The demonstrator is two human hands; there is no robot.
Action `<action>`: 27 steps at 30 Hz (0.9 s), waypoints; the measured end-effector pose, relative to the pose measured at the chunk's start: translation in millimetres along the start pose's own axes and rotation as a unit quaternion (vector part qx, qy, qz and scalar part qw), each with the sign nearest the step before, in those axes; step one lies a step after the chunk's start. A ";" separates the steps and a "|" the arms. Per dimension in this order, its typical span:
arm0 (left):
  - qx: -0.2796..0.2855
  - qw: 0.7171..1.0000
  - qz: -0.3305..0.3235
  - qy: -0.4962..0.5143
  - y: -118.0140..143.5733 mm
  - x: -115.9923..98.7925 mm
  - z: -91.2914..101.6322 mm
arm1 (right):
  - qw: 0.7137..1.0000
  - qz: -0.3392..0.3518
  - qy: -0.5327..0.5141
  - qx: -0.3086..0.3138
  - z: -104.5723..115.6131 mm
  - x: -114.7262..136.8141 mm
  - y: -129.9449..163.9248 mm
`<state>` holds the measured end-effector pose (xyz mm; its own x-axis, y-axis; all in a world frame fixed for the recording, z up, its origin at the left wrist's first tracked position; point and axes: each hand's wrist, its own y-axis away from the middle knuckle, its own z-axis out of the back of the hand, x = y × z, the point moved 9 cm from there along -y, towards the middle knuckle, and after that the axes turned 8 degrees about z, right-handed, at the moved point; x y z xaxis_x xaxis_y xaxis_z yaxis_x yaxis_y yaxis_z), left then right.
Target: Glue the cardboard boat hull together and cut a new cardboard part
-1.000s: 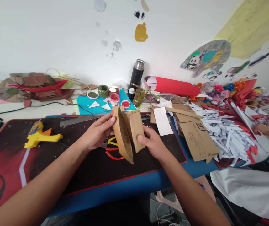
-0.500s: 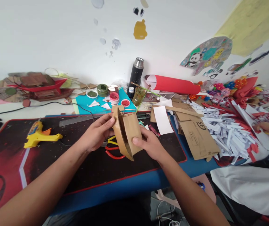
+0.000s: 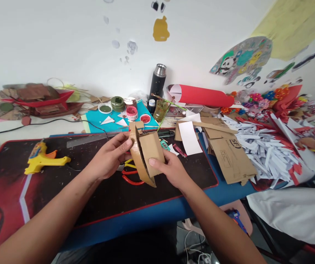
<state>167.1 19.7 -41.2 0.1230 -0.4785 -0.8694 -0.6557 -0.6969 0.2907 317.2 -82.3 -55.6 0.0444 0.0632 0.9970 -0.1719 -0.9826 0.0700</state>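
both hands (image 3: 106, 159) (image 3: 171, 169) got fingers clamped on the cardboard piece (image 3: 146, 152), held up off the table (image 3: 152, 216) w/ its flaps pinched together, prob to keep em lined up.

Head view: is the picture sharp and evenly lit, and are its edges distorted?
Head view: soft, even light, no strong glare; the brown cardboard piece, held by the left hand and right hand, is sharp; the wide lens bends the dark desk mat and the white wall toward the edges, and the forearms look stretched.
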 end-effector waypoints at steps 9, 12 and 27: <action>-0.005 1.000 -0.002 -0.007 3.5 -1.8 0.5 | 1.000 0.004 -0.001 -0.008 -2.0 -1.3 1.3; -0.005 1.000 -0.003 -0.013 5.0 -2.1 0.3 | 1.000 0.006 -0.003 -0.009 -2.7 1.2 2.0; -0.004 0.999 -0.037 -0.024 12.1 -11.2 -8.6 | 0.998 0.042 0.037 0.001 -8.9 5.7 6.5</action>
<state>164.2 12.0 -24.5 0.1345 -0.3997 -0.9067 -0.6397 -0.7338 0.2286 307.6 -86.8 -49.1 -0.0432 -0.0072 0.9990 -0.1705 -0.9853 -0.0144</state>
